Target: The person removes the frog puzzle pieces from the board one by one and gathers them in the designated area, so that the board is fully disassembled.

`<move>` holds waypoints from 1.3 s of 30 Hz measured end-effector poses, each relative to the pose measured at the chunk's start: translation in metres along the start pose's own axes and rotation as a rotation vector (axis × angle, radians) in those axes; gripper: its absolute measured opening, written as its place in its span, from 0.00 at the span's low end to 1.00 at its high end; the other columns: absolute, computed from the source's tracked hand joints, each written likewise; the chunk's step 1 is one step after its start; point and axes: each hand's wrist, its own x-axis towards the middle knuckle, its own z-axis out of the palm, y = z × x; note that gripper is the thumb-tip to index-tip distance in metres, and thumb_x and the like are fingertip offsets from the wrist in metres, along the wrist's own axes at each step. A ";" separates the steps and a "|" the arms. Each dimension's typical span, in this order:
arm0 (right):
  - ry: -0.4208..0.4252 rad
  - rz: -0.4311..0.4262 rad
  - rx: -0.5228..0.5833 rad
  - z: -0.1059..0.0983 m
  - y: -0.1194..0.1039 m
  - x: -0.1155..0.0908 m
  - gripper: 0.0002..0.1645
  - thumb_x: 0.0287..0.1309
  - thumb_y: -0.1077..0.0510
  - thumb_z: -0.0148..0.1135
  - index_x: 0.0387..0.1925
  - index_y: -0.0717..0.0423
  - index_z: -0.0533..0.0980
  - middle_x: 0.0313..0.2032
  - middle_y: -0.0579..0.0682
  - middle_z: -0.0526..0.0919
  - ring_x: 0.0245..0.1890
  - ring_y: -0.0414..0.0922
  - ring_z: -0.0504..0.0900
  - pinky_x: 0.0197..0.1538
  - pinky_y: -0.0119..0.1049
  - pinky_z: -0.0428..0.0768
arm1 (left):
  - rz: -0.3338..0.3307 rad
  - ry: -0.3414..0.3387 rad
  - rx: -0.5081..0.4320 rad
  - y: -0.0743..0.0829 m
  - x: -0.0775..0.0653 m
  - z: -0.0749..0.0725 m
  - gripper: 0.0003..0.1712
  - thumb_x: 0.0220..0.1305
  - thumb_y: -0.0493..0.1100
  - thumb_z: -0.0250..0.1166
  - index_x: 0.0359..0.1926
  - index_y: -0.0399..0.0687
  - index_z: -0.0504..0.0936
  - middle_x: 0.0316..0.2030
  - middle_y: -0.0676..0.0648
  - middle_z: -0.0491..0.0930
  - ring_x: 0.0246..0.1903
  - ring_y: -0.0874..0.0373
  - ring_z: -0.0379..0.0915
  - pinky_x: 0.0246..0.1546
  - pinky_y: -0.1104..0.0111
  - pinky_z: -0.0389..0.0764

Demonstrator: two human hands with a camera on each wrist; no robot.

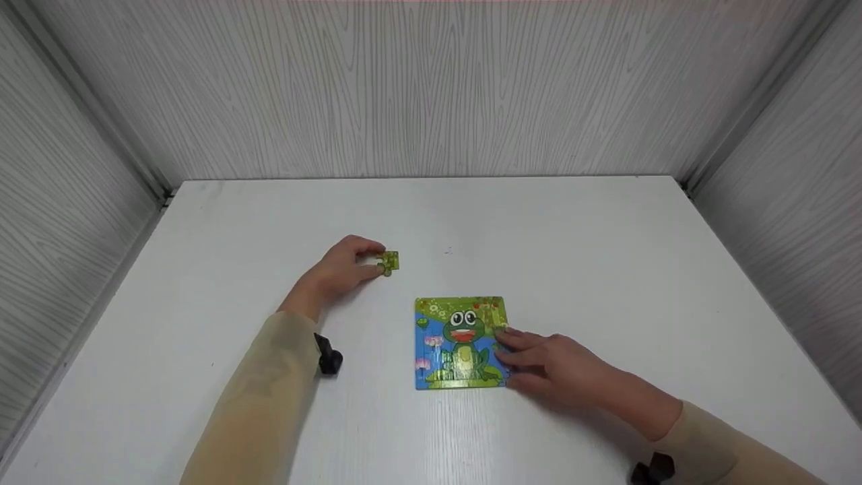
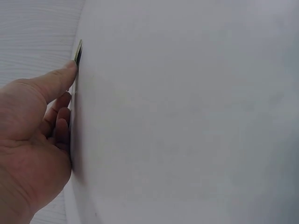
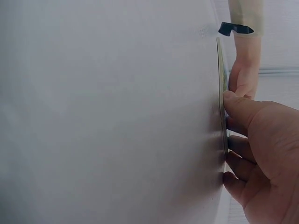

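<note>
A small green jigsaw piece [image 1: 390,261] with a knob on its lower side is pinched between thumb and forefinger of my left hand [image 1: 340,271]. In the left wrist view, the piece [image 2: 78,50] shows as a thin sliver past the thumb tip. To its lower right lies a square frog jigsaw puzzle [image 1: 463,343], with blue water, pink flowers and a green border. My right hand [image 1: 555,367] touches the puzzle's right side, fingertips over the edge and thumb by the lower right corner. The right wrist view shows the puzzle [image 3: 220,70] nearly edge-on.
A white tabletop [image 1: 592,256] lies beneath both hands. Grey wood-grain panels stand at the back [image 1: 431,87] and on both sides. Each forearm wears a beige sleeve [image 1: 252,397] with a black mount [image 1: 328,356] at the wrist.
</note>
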 end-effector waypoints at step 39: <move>-0.011 0.003 -0.014 -0.007 -0.002 0.011 0.30 0.73 0.46 0.68 0.70 0.52 0.77 0.75 0.51 0.70 0.75 0.53 0.69 0.66 0.59 0.76 | 0.164 -0.004 -0.030 0.074 -0.005 0.017 0.27 0.71 0.48 0.73 0.66 0.46 0.82 0.60 0.39 0.81 0.58 0.48 0.74 0.62 0.55 0.76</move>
